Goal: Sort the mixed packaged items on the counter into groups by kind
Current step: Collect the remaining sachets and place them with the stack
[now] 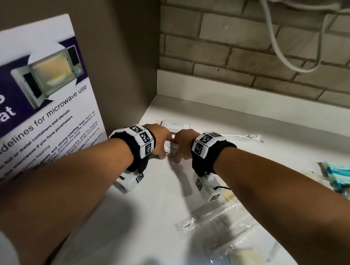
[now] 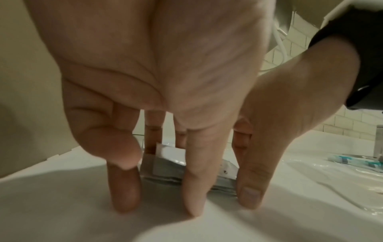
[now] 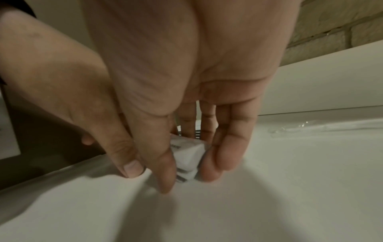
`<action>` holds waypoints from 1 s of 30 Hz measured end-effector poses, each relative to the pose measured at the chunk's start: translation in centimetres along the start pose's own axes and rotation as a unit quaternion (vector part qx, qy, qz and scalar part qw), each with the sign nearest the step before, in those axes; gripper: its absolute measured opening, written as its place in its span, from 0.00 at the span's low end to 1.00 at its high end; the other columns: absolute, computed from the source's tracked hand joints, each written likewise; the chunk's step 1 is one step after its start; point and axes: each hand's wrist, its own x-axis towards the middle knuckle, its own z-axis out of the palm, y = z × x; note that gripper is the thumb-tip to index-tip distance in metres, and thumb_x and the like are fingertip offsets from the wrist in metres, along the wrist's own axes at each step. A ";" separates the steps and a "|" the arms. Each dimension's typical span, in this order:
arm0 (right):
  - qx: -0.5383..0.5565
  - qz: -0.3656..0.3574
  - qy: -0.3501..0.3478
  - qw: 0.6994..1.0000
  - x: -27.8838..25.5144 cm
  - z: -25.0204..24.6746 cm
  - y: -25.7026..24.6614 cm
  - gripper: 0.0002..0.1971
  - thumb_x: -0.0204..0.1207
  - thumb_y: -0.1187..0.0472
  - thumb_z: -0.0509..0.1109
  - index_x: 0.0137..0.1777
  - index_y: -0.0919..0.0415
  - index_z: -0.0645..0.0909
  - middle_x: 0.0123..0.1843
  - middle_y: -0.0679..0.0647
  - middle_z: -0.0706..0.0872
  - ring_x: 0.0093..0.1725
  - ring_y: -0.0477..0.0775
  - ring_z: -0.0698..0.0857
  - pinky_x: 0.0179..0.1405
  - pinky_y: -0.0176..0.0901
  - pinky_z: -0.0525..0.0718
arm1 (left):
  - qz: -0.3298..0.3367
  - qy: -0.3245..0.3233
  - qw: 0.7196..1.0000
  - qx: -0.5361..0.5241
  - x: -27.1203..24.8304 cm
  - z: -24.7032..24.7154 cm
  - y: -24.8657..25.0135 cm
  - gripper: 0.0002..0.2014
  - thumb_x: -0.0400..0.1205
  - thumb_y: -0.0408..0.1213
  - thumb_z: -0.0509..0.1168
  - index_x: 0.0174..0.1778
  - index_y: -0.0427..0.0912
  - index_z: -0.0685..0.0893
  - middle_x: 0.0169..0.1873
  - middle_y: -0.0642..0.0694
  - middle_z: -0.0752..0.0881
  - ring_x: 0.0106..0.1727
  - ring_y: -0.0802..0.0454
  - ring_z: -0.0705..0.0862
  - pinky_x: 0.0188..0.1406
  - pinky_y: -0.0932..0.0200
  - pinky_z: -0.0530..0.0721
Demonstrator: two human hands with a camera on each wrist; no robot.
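A small stack of flat white packets (image 1: 170, 147) lies near the counter's back left corner. My left hand (image 1: 163, 151) holds its left end, with the thumb (image 2: 193, 188) against the front edge and other fingers behind the stack (image 2: 165, 163). My right hand (image 1: 178, 155) pinches the right end of the stack (image 3: 187, 161) between thumb (image 3: 163, 173) and fingers (image 3: 223, 157). Both hands' fingertips touch the counter. Just behind the hands lies a white shampoo-with-conditioner packet (image 1: 176, 125).
A microwave guidelines poster (image 1: 32, 100) leans against the left wall. On the white counter (image 1: 149, 226) lie a long clear-wrapped item (image 1: 245, 137), teal packets (image 1: 344, 178), clear plastic bags (image 1: 214, 218) and a bagged cream block (image 1: 244, 262). A white cord (image 1: 285, 55) hangs on the brick wall.
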 end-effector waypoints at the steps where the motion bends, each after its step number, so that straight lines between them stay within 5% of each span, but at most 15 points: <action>1: 0.010 -0.001 0.003 1.000 -0.4 0.1 0.1 0.13 0.54 0.51 0.82 0.37 0.54 0.87 0.31 0.49 0.89 0.35 0.53 0.91 0.46 0.50 0.91 | -0.003 0.001 1.000 -0.003 0.0 0.0 0.0 0.23 0.68 0.42 0.77 0.60 0.54 0.85 0.52 0.47 0.88 0.54 0.44 0.86 0.46 0.58 0.80; 4: 0.036 -0.008 0.022 0.999 -1.2 0.4 0.4 0.15 0.62 0.56 0.81 0.48 0.59 0.89 0.38 0.52 0.90 0.42 0.55 0.92 0.49 0.47 0.91 | -0.017 0.007 1.000 -0.016 0.0 0.2 -0.1 0.24 0.64 0.40 0.77 0.58 0.54 0.85 0.50 0.49 0.88 0.51 0.45 0.86 0.44 0.59 0.82; 8: 0.062 -0.005 0.039 0.997 -1.3 0.9 0.8 0.14 0.64 0.58 0.81 0.50 0.61 0.88 0.39 0.53 0.91 0.38 0.52 0.88 0.49 0.44 0.90 | -0.025 0.015 0.999 -0.022 -0.3 0.4 -0.3 0.25 0.63 0.38 0.75 0.58 0.55 0.84 0.50 0.50 0.88 0.49 0.46 0.86 0.44 0.59 0.83; 12: 0.055 -0.012 0.052 0.997 -1.2 1.1 0.9 0.14 0.65 0.56 0.80 0.50 0.60 0.89 0.44 0.55 0.93 0.44 0.55 0.91 0.51 0.46 0.90 | -0.026 0.032 0.999 -0.010 -0.3 0.7 -0.5 0.24 0.65 0.37 0.74 0.58 0.54 0.85 0.51 0.49 0.88 0.50 0.45 0.86 0.40 0.60 0.79; 19: 0.050 -0.009 0.057 0.997 -0.3 0.9 1.0 0.12 0.66 0.60 0.78 0.49 0.62 0.89 0.35 0.52 0.89 0.35 0.52 0.86 0.46 0.43 0.90 | -0.031 0.054 0.998 -0.019 0.3 0.8 -0.7 0.24 0.67 0.34 0.73 0.60 0.51 0.86 0.55 0.46 0.87 0.52 0.44 0.87 0.42 0.60 0.81; 24: 0.039 -0.004 0.051 0.998 0.2 0.7 0.8 0.11 0.65 0.61 0.78 0.48 0.62 0.87 0.39 0.54 0.90 0.36 0.54 0.87 0.47 0.45 0.91 | -0.029 0.055 0.998 -0.010 0.9 1.1 -0.6 0.24 0.69 0.34 0.73 0.63 0.47 0.86 0.57 0.44 0.87 0.54 0.43 0.87 0.50 0.55 0.87; 30: 0.030 -0.013 0.056 0.998 0.3 0.9 0.9 0.13 0.64 0.61 0.78 0.49 0.62 0.86 0.37 0.53 0.86 0.39 0.56 0.85 0.38 0.41 0.84 | -0.030 0.052 0.998 0.001 1.1 1.2 -0.4 0.21 0.69 0.31 0.73 0.59 0.44 0.87 0.54 0.43 0.87 0.50 0.42 0.88 0.41 0.57 0.84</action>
